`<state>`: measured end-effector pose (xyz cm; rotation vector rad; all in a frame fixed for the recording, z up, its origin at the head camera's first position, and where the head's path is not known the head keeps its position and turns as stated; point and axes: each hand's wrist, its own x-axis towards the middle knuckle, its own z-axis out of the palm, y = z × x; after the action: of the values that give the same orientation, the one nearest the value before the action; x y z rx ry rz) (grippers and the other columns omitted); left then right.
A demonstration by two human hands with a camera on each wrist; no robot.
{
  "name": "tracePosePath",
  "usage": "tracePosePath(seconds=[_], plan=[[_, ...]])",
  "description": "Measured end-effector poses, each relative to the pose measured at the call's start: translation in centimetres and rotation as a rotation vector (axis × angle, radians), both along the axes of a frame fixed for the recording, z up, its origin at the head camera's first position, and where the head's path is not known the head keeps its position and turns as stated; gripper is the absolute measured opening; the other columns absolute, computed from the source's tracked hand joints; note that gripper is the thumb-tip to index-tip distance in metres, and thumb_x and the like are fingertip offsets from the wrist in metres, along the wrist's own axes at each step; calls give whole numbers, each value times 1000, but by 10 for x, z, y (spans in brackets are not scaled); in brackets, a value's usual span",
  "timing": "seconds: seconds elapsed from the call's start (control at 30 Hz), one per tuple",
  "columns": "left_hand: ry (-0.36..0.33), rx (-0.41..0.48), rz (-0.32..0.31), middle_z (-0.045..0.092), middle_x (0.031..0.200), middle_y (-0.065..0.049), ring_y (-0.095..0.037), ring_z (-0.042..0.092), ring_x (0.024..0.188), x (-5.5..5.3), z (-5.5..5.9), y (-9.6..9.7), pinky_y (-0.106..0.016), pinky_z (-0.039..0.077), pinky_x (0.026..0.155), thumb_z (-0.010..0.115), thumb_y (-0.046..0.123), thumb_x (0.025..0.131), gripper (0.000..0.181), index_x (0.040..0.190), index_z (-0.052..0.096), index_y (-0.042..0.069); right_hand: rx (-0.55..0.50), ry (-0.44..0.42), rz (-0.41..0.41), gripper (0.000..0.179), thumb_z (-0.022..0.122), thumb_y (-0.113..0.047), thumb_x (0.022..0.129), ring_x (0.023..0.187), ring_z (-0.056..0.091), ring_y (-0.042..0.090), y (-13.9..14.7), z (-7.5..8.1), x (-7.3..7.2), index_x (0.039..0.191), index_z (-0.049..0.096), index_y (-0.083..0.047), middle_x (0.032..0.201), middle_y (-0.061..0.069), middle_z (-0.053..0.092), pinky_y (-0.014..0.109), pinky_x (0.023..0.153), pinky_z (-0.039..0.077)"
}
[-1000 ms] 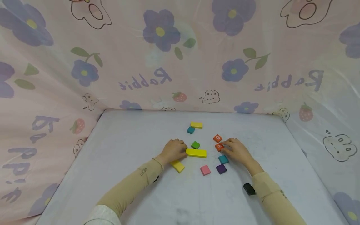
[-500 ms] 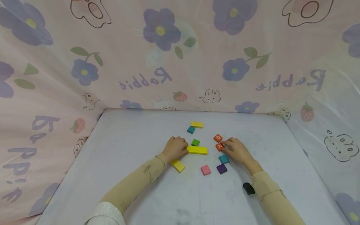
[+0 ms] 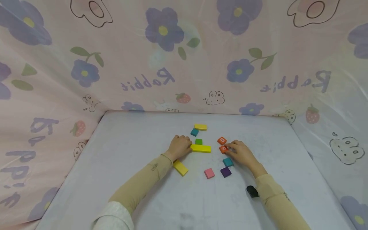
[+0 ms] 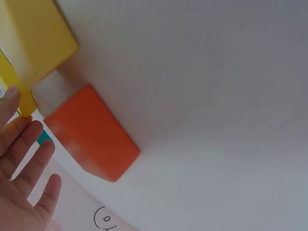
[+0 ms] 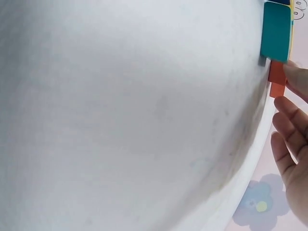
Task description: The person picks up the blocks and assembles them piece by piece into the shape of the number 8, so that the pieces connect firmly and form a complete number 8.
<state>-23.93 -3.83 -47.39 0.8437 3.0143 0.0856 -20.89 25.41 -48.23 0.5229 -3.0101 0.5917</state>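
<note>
My left hand (image 3: 179, 147) pinches the left end of a long yellow block (image 3: 202, 148) between thumb and fingertip. Against the far side of this block sits a green block (image 3: 198, 141). My right hand (image 3: 241, 154) has thumb and index finger at the edges of an orange letter tile marked R (image 3: 222, 149). Just beyond is a second orange tile, marked O (image 3: 222, 140). In the left wrist view, an orange block (image 4: 94, 137) and a yellow block (image 4: 43, 38) lie near the left hand; that orange block is hidden in the head view.
Nearer the person lie a teal block (image 3: 228, 162), a purple block (image 3: 226, 172), a pink block (image 3: 209, 173) and a yellow block (image 3: 181, 168). Farther back, another teal block (image 3: 194, 132) touches a yellow one (image 3: 200, 127). A black object (image 3: 252, 191) is by the right sleeve.
The left hand has slid the long yellow block away from the person. The green block has shifted farther back and turned square against it. The right hand has stayed at the R tile.
</note>
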Motion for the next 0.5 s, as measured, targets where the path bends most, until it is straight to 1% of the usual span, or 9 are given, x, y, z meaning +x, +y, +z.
tracePosePath(seconds=[0.17, 0.4, 0.5], plan=[[-16, -3, 14, 67, 102, 2, -16, 57, 92, -2, 3, 1, -36, 44, 89, 63, 37, 87, 27, 107, 69, 19, -12, 22, -13, 33, 67, -22, 85, 86, 54, 25, -6, -2, -2, 114, 65, -6, 100, 12, 62, 42, 77, 46], [0, -11, 17, 67, 101, 3, -15, 58, 90, -4, 1, 2, -35, 45, 86, 64, 37, 87, 26, 106, 69, 20, 23, 63, -47, 36, 69, -27, 83, 82, 54, 25, -15, -3, -6, 111, 67, -5, 94, 10, 63, 42, 74, 46], [5, -10, 14, 67, 99, 4, -15, 58, 88, -4, 1, 3, -35, 45, 85, 64, 36, 86, 26, 105, 70, 20, 40, 74, -57, 36, 70, -29, 82, 82, 55, 25, -20, -3, -8, 110, 68, -6, 94, 11, 64, 43, 74, 46]])
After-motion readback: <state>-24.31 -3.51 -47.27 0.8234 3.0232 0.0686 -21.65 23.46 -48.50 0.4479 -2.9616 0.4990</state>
